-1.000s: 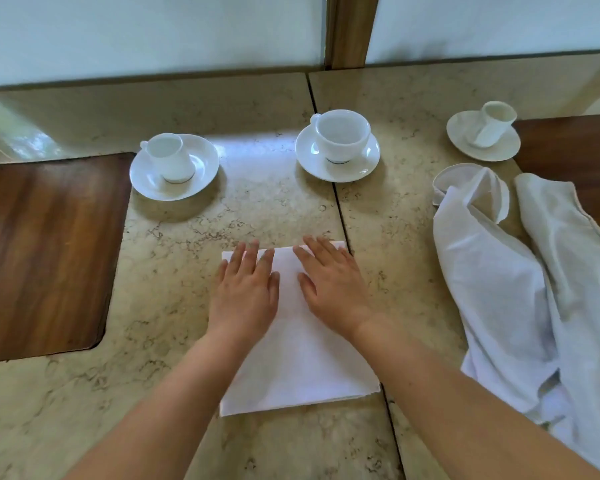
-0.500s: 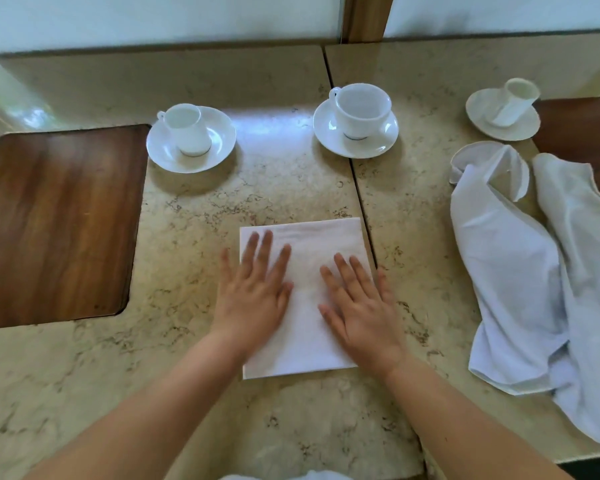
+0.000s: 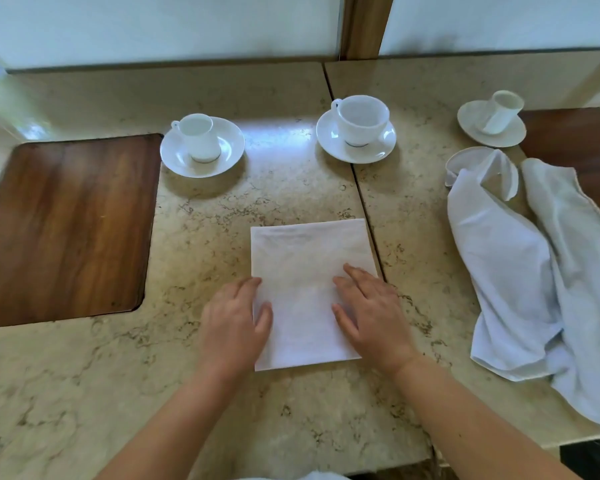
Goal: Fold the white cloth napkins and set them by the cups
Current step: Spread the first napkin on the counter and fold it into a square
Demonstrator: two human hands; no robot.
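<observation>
A white napkin [image 3: 309, 258], folded into a rectangle, lies flat on the marble table in front of me. My left hand [image 3: 231, 323] rests at its left edge, fingers curled at the cloth's side. My right hand [image 3: 371, 313] lies on its right part, fingers spread flat. Three white cups on saucers stand behind: a left cup [image 3: 200, 136], a middle cup [image 3: 361, 119] and a right cup [image 3: 501, 112]. Unfolded white napkins [image 3: 534, 271] lie in a heap on the right.
A dark wooden inlay [image 3: 66, 226] fills the table's left side and another [image 3: 575, 147] sits at the far right. A seam [image 3: 357, 188] runs between two marble slabs. A white wall with a wooden post [image 3: 362, 26] closes the back.
Both hands have slid back along the napkin toward me and apart to its side edges. More of the napkin's far half now shows bare.
</observation>
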